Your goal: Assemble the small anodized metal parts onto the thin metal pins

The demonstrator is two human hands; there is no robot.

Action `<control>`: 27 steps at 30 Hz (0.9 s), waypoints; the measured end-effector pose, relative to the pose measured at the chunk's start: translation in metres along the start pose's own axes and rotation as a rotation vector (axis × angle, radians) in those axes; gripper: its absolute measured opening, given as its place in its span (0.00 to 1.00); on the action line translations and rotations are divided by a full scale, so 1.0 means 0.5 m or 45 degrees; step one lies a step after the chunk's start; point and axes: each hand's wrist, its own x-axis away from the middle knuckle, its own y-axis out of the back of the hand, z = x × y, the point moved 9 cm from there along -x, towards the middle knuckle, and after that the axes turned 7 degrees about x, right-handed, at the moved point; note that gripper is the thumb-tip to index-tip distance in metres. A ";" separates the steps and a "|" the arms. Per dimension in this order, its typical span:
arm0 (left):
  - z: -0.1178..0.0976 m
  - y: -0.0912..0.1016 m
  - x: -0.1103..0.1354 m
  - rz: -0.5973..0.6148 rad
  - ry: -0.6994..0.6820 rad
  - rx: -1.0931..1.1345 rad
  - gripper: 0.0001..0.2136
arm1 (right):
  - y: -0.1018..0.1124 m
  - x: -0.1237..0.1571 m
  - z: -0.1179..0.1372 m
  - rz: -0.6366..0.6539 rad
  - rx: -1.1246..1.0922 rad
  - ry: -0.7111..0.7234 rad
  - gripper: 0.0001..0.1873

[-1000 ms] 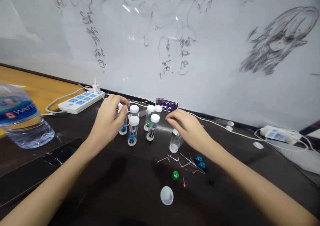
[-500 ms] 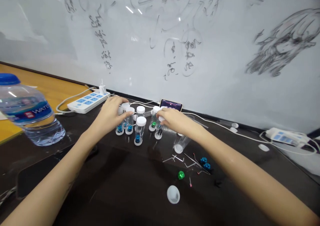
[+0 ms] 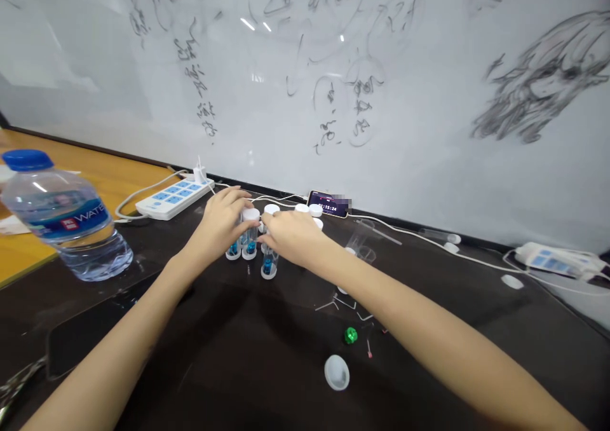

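Several small clear vials with white caps stand in a cluster at the back of the dark table. Three of them, vial [image 3: 233, 250], vial [image 3: 250, 248] and the front vial [image 3: 269, 266], hold blue pieces. My left hand [image 3: 219, 225] curls around the two left vials, fingers on their caps. My right hand [image 3: 291, 236] reaches across and closes over the top of the front vial, hiding its cap. More white caps [image 3: 309, 210] show just behind my right hand. An open clear vial [image 3: 358, 239] lies beyond my right forearm.
A green piece [image 3: 351, 335], a loose white cap [image 3: 337, 372] and bent wires [image 3: 344, 302] lie near my right arm. A phone [image 3: 328, 203] leans on the whiteboard. A power strip [image 3: 174, 196] and water bottle [image 3: 67, 218] are left, another strip [image 3: 557, 259] is right.
My right hand has moved left, from the open vial past the right-hand vials onto the front blue vial. My left hand stays on the left vials.
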 end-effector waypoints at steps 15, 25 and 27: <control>-0.005 0.018 -0.002 0.208 0.014 0.081 0.14 | 0.002 -0.010 -0.075 -0.032 0.026 -0.088 0.10; 0.003 0.043 0.012 0.439 0.025 0.172 0.14 | -0.037 -0.077 -0.040 -0.048 0.014 0.019 0.13; 0.016 0.050 0.018 0.487 0.037 0.208 0.14 | -0.028 -0.075 -0.041 -0.072 -0.006 0.045 0.11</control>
